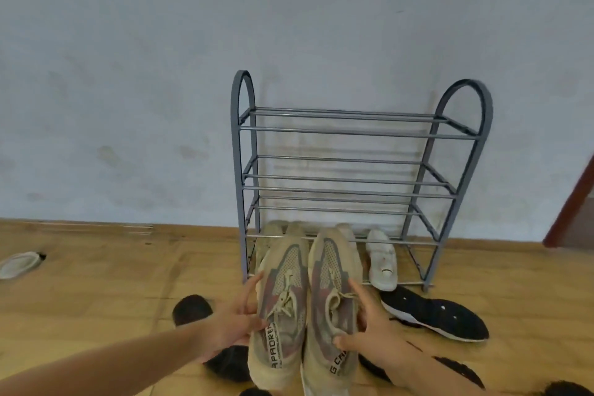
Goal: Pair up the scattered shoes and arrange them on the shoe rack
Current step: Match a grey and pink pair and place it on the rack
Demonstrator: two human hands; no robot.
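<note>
I hold a pair of beige knit sneakers side by side, toes pointing at the grey metal shoe rack [360, 134]. My left hand [233, 323] grips the left beige sneaker [284, 305]. My right hand [369, 328] grips the right beige sneaker [334, 296]. Both sneakers hover just in front of the rack's bottom shelf. On that bottom shelf lie a white sneaker [382, 262] at the right and pale shoes [273, 230] partly hidden behind the held pair. The upper shelves hold nothing.
A black sneaker [440, 315] lies on the wooden floor right of my hands. Dark shoes [192, 309] lie left and beneath my arms. A pale slipper [19, 264] sits far left. A blue-grey wall [160, 74] backs the rack; a brown door edge [572, 206] is at right.
</note>
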